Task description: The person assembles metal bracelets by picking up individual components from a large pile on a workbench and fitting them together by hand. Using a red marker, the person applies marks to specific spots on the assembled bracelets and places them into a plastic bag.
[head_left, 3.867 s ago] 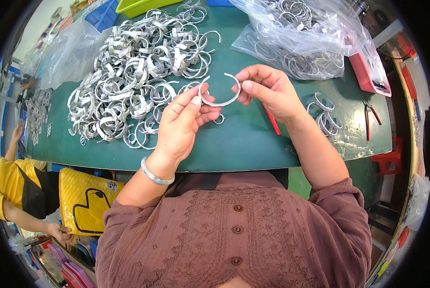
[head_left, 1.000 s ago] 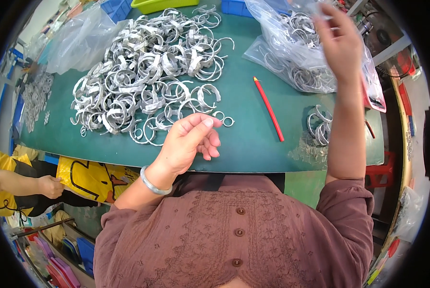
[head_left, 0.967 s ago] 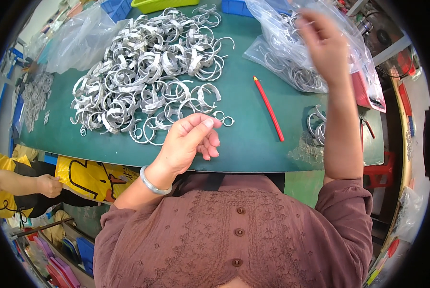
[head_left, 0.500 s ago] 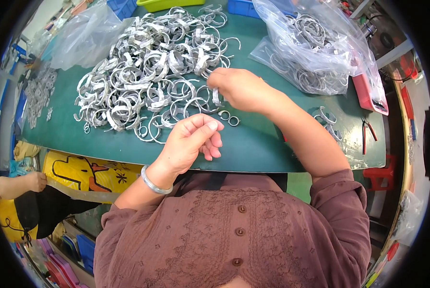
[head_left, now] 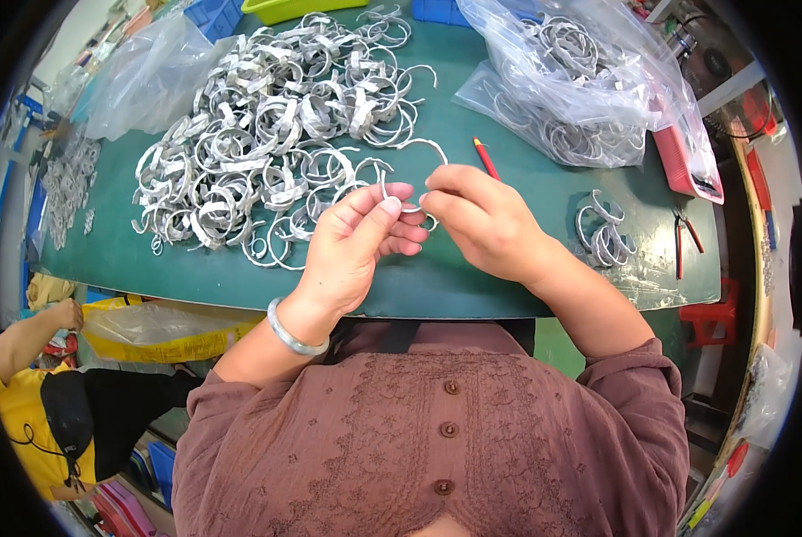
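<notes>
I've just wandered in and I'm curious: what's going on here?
A person in a brown blouse is at a green table, handling thin grey open rings. The right hand pinches an open ring near the fingertips of the left hand, whose own grip is partly hidden. A big pile of rings lies ahead to the left; more sit in a clear plastic bag to the right. A red pencil lies beyond the right hand. Another person in yellow is at far left.

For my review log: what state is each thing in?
Left hand, pinching a silver-grey ring
Right hand, fingers curled by that ring, grip hidden
Ring pile, loosely heaped
Bag at right, holding rings
Bag at left, crumpled
Red pencil, lying, partly hidden
Red-handled pliers, handles spread
</notes>
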Demonstrator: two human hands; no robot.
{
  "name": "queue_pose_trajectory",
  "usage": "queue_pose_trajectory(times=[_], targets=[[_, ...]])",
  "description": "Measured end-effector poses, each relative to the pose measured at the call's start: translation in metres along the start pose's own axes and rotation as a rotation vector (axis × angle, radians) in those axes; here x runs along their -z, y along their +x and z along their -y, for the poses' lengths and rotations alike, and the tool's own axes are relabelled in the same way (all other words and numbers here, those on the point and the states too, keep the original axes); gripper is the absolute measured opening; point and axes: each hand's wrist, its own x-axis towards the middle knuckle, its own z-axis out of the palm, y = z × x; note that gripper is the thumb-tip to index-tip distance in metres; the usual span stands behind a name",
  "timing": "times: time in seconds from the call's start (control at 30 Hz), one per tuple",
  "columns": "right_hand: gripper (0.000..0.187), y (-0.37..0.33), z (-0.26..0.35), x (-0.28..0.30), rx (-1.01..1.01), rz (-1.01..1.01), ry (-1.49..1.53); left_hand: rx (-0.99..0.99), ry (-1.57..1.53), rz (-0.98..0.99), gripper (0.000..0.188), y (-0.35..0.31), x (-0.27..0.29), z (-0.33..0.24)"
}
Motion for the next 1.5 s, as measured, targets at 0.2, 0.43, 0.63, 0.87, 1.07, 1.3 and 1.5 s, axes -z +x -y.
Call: queue_pose_trajectory(times=[0.2, 0.43, 0.63, 0.87, 1.07, 1.3, 1.5], targets=[[0.028, -0.005, -0.005, 0.005, -0.426, -0.195, 0.353, 0.03, 0.094, 0.009, 0.024, 0.001, 0.002, -0.003], [0.021, -0.009, -0.011, 0.009, -0.785, -0.135, 0.884, 0.005, 0.185, 0.037, 0.028, 0.002, 0.001, 0.001], [0.021, -0.011, -0.016, 0.012, -0.863, -0.138, 0.982, -0.008, 0.093, 0.031, 0.031, 0.004, 0.002, 0.0], [0.019, -0.012, -0.015, 0.012, -0.859, -0.16, 1.006, -0.014, 0.071, 0.034, 0.03, 0.005, 0.005, 0.002], [0.019, -0.012, -0.013, 0.012, -0.851, -0.168, 1.015, -0.017, 0.08, 0.022, 0.028, 0.006, 0.005, 0.003], [0.022, -0.015, -0.012, 0.009, -0.793, -0.186, 1.003, -0.101, 0.126, -0.027, 0.026, 0.006, 0.003, 0.004], [0.02, -0.018, -0.011, 0.008, -0.73, -0.156, 0.906, -0.101, 0.121, -0.024, 0.028, 0.007, 0.005, 0.005]])
